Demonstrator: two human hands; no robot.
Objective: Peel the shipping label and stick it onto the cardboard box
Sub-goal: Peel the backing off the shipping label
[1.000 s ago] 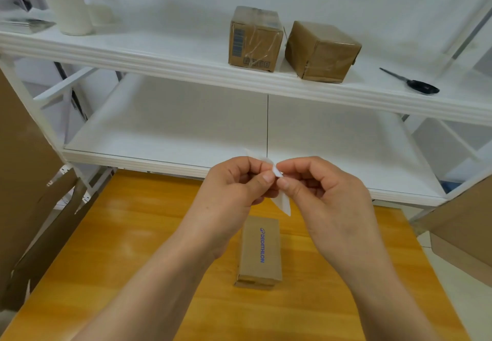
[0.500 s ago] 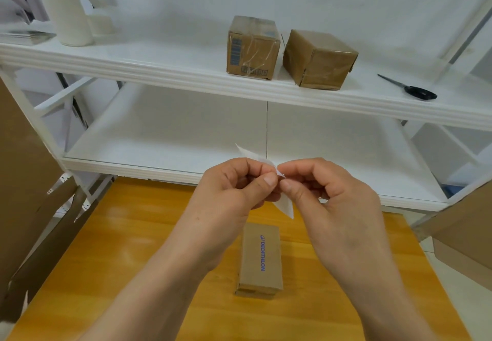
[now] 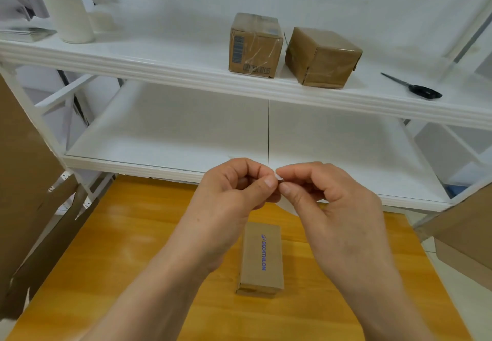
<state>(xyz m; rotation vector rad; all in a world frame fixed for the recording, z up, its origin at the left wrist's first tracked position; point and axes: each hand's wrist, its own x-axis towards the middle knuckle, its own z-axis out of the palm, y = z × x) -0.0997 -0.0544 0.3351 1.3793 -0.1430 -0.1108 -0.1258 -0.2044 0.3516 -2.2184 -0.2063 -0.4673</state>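
Observation:
A small brown cardboard box (image 3: pixel 262 258) with blue print lies on the wooden table (image 3: pixel 111 255), below my hands. My left hand (image 3: pixel 234 194) and my right hand (image 3: pixel 327 202) meet above it, thumbs and forefingers pinched on a small white shipping label (image 3: pixel 280 178). Only a corner of the label shows between the fingertips, and a white flap of it hangs below, between the hands. The rest is hidden by my fingers.
A white shelving unit (image 3: pixel 165 138) stands behind the table. Its upper shelf carries two taped brown boxes (image 3: pixel 254 45) (image 3: pixel 322 57), black scissors (image 3: pixel 415 89) at the right and a white roll (image 3: pixel 68 2) at the left. Flat cardboard sheets (image 3: pixel 24 159) lean at both sides.
The label's upper corner, which stuck out above my fingers, is now mostly tucked between them. My hands stay pinched together above the box, and the view has tilted slightly.

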